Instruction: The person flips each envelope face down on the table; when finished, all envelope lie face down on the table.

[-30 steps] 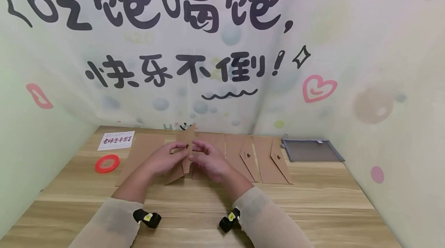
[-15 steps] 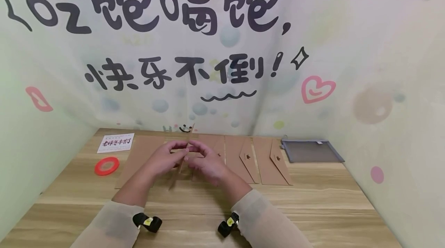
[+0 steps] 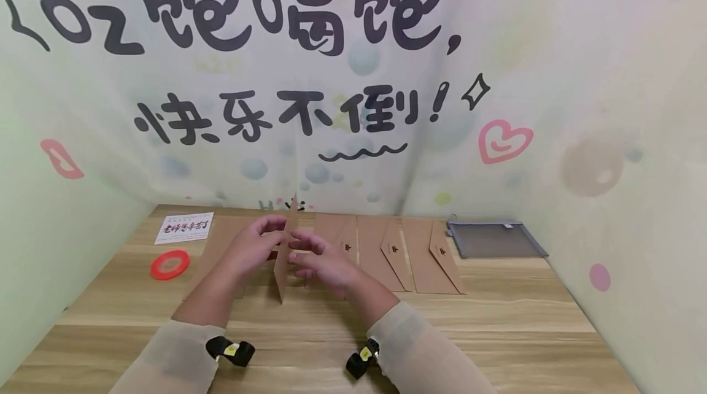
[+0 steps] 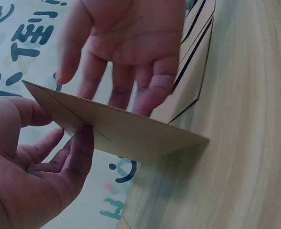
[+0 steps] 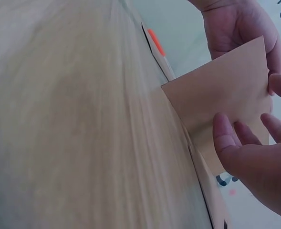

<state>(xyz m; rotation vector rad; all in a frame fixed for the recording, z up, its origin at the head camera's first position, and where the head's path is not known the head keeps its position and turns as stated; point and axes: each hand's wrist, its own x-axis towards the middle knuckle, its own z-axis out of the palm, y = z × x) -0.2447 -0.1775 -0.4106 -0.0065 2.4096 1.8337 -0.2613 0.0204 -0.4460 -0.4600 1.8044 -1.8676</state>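
In the head view a brown kraft envelope [image 3: 284, 253] stands on edge, held above the table between the two hands. My left hand [image 3: 256, 247] grips it from the left side; the left wrist view shows the curled fingers of my left hand [image 4: 49, 162] against its creased face. On the other side, my right hand [image 3: 326, 262] has its fingers spread at the envelope's plain face. The right wrist view shows those fingers [image 5: 245, 133] loosely bent close to the envelope [image 5: 226, 90]; whether every fingertip touches cannot be told.
Several brown envelopes lie in a row on the wooden table [image 3: 342, 332], such as the rightmost envelope [image 3: 428, 265]. A white printed card [image 3: 184, 228] and a red tape roll [image 3: 170, 264] lie left. A grey mesh zip pouch [image 3: 497, 239] lies right. A printed curtain [image 3: 386, 185] hangs behind.
The envelope has turned from showing its flap and crown print, through edge-on, to showing its other side. It has shifted slightly left, and the right hand's fingers have spread apart.
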